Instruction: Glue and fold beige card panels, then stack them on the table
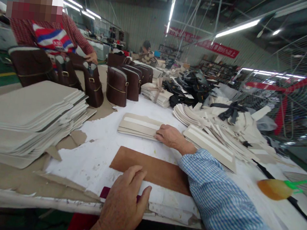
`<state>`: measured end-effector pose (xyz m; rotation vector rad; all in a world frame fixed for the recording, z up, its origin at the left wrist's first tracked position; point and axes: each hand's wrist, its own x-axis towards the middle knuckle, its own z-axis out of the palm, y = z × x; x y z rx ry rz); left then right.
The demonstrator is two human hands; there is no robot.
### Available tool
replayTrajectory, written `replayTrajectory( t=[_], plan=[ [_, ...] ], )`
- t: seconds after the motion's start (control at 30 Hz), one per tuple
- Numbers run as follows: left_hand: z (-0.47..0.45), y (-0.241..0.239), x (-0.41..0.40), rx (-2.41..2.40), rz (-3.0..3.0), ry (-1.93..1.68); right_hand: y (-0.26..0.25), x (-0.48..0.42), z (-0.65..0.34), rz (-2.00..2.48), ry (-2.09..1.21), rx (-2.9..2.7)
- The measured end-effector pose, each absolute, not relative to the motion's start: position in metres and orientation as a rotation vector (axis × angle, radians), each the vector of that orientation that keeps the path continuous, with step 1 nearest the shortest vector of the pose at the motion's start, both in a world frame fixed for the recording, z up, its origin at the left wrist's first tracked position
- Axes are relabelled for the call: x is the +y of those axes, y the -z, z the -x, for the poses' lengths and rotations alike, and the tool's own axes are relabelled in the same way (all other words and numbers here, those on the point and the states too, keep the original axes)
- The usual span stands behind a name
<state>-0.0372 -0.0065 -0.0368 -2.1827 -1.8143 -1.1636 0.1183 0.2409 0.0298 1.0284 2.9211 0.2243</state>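
Note:
My right hand [171, 137] reaches across to the right end of a small stack of beige panels [138, 122], fingers closed on the edge of the top one. A white strip runs along that top panel. In front of the stack a flat brown leather piece [153, 168] lies on the white-covered table. My left hand [124, 199] rests at its near edge, fingers stretched out and thumb apart, holding nothing. A dark maroon item [104, 192] lies partly hidden beneath the left hand. Right of my right hand is another stack of beige panels with white strips [210, 146].
Large beige sheets [28, 105] are piled at left. Dark brown bags [116, 85] stand behind, where a co-worker [54, 38] touches one. Loose pale strips [194, 117] and black pieces [192, 84] lie back right. An amber bottle with a green nozzle [273, 189] and a fan [287, 90] are right.

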Motion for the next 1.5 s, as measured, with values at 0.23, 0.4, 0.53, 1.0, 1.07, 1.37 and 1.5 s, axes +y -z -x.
replayTrajectory(
  t=[0.23, 0.4, 0.53, 1.0, 1.07, 1.37, 1.5],
  plan=[
    [0.037, 0.038, -0.007, -1.85, 2.197, 1.165, -0.018, 0.232, -0.109, -1.081, -0.337, 2.848],
    [0.036, 0.038, -0.007, -1.881, 2.205, 1.134, -0.018, 0.233, -0.107, -1.245, -0.392, 2.833],
    [0.036, 0.036, -0.007, -1.86, 2.2, 1.104, -0.039, 0.238, -0.112, -1.505, -0.513, 2.848],
    [0.043, 0.026, -0.025, -1.187, 2.305, 1.55, -0.008, 0.072, -0.241, -0.979, -0.446, 3.593],
    [0.042, 0.023, -0.035, -1.119, 2.339, 1.594, 0.013, 0.047, -0.255, -0.988, -0.309, 3.539],
    [0.02, 0.031, -0.029, -1.288, 2.478, 1.307, 0.031, 0.011, -0.273, -1.155, -0.205, 3.5],
    [0.011, 0.028, -0.015, -1.36, 2.552, 1.045, 0.032, 0.008, -0.267, -1.238, -0.193, 3.484]
  ],
)
